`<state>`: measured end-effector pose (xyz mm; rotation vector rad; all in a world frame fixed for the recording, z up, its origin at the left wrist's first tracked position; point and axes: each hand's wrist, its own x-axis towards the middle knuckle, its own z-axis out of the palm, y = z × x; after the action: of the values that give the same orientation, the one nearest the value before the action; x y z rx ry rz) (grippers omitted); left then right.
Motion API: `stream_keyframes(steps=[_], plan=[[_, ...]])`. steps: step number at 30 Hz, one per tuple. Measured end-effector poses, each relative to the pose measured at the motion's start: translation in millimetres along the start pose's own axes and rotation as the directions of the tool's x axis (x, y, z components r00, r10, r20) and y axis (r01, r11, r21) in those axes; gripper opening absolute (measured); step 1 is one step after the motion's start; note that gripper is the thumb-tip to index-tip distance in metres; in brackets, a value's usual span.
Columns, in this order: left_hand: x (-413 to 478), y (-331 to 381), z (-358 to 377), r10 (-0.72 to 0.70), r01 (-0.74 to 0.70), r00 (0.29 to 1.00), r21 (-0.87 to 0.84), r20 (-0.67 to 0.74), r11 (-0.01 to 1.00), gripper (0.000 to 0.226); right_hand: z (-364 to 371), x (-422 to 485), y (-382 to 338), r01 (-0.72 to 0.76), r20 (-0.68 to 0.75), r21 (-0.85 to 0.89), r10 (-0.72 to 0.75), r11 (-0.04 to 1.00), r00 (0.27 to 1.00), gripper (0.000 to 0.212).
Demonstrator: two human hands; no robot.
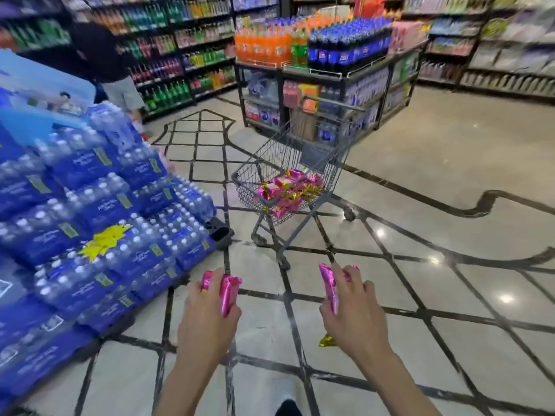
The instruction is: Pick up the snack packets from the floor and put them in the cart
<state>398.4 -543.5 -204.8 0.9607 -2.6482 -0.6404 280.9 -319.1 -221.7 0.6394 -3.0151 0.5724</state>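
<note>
My left hand grips a shiny pink snack packet low in the head view. My right hand grips another pink snack packet, its gold end showing below the palm. Both hands are held out over the tiled floor. A grey wire cart stands ahead, about a step beyond my hands. Several pink and gold snack packets lie heaped in its basket.
A tall stack of blue water-bottle packs fills the left side, close to my left hand. A soda display rack stands behind the cart. A person stands at the far left by the drink shelves. Open floor lies to the right.
</note>
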Motion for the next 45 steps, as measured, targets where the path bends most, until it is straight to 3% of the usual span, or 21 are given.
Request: stream_keyframes(steps=[14,18,23,31,38,45], plan=[[292,120,78,0.128,-0.112,0.988,-0.166,0.092,0.980,0.067,-13,287,43,-0.177,-0.076,0.004,0.177,0.984,0.981,0.068],[349,151,116,0.138,-0.131,0.983,-0.069,0.120,0.989,0.072,0,364,67,-0.188,-0.046,0.021,0.189,0.982,0.981,0.067],[418,209,172,0.073,-0.076,0.987,0.018,0.141,0.997,0.072,23,478,103,-0.154,0.032,0.056,0.152,0.986,0.988,0.067],[537,279,224,-0.056,0.056,0.988,0.003,0.142,0.998,0.066,34,641,136,0.013,0.169,0.030,-0.018,0.999,0.985,0.060],[625,274,264,-0.200,0.201,0.967,0.007,0.158,0.980,0.061,61,760,139,0.080,0.224,0.064,-0.092,0.995,0.970,0.065],[746,258,316,-0.228,0.245,0.943,-0.043,0.242,0.968,0.064,97,865,125,0.111,0.265,0.005,-0.108,0.994,0.958,0.064]])
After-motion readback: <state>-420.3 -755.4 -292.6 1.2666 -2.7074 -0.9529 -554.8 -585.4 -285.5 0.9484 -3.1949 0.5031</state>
